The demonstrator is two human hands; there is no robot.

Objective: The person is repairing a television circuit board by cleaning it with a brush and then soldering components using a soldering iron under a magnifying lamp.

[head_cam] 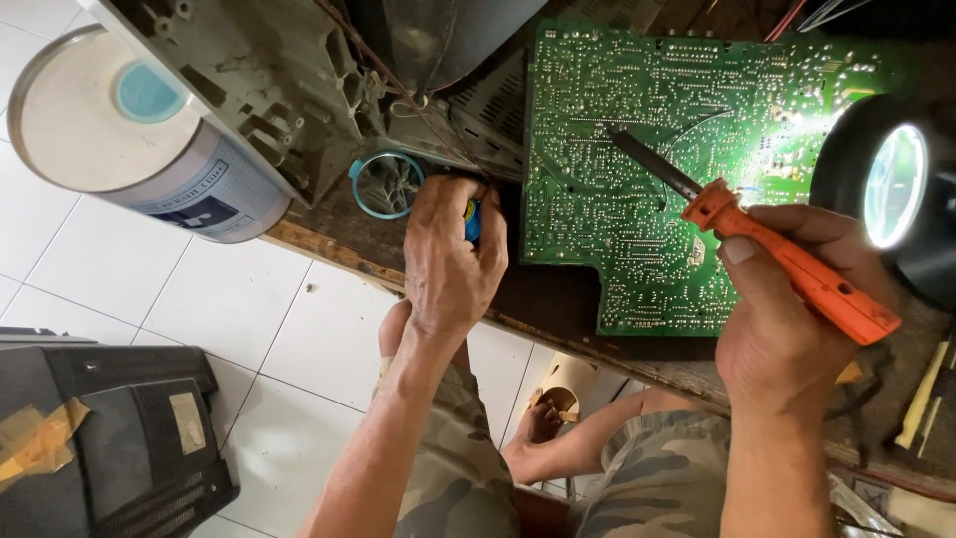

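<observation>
A green circuit board (637,149) lies solder side up on a worn wooden bench (558,299). My right hand (787,309) grips the orange handle of a soldering iron (797,271); its dark tip rests on the board near the middle. My left hand (450,257) is closed around a small blue object (472,221) at the board's left edge, most of it hidden by my fingers. A small round blue-rimmed container (386,185) sits just left of that hand.
A lit round magnifier lamp (894,187) glows at the right edge. A grey television chassis (269,80) and a white tin can (119,130) sit at the upper left. A black device case (110,438) stands on the white tiled floor. Yellow tools (921,394) lie at the bench's right.
</observation>
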